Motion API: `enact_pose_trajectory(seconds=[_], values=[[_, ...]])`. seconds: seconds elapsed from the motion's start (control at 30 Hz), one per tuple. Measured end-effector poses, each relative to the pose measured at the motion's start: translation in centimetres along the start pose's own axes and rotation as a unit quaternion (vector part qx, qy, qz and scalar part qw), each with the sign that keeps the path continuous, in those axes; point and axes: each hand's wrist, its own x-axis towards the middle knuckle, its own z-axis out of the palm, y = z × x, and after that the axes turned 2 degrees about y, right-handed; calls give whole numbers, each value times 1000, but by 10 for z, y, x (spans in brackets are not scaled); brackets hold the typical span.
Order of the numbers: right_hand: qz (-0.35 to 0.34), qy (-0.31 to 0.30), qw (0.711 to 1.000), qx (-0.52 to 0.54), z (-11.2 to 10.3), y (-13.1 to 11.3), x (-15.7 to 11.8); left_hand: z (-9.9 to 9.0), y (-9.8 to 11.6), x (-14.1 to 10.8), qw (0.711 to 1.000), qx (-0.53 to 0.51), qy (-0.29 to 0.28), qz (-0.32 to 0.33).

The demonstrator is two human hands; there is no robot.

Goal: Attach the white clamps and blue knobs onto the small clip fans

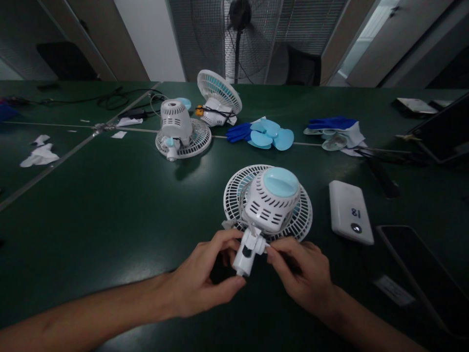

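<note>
A small white fan (262, 215) lies face down on the green table, its slotted motor housing up and its light-blue cap (280, 182) on top. Toward me juts its white neck joint (246, 254), a short tube with a dark slot. My left hand (205, 274) has its thumb and fingers closed around that neck. On the joint's right side my right hand (304, 271) pinches a small white part like a knob, mostly hidden by the fingertips. The grille (234, 188) rests on the table beyond both hands.
Farther back are another face-down fan (176, 124), a tilted fan (220, 98), light-blue fan blades (271, 134) and blue-and-white gloves (335, 128). To the right lie a white power bank (351, 212) marked 18 and a dark phone-like slab (421, 274). Cables (117, 98) cross the back left.
</note>
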Motion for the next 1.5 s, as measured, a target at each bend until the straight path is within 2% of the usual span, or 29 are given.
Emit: enact_pose_trajectory(seconds=[0.1,0.2,0.33,0.47,0.63,0.8,1.17,1.5], values=[[-3,1,1000,-9,0,-1,0,0,2,2,999,-32,-2,-6],[-7,28,1000,-5,-2,-3,2,0,1,4,998,-62,2,-18],[-50,62,997,-12,-6,-2,5,1,-2,5,996,-84,0,-22],[-99,52,993,-40,-9,0,7,0,-5,6,993,-116,-8,-30],[-123,23,992,-16,-11,4,3,-1,-5,8,990,-139,-7,-35],[-159,17,986,-54,-10,12,1,-3,-5,8,988,-146,-15,-37],[-151,19,986,-61,-7,15,1,-1,-9,5,981,-185,7,-63],[-140,18,986,-86,-9,10,4,0,-14,6,981,-177,20,-79]])
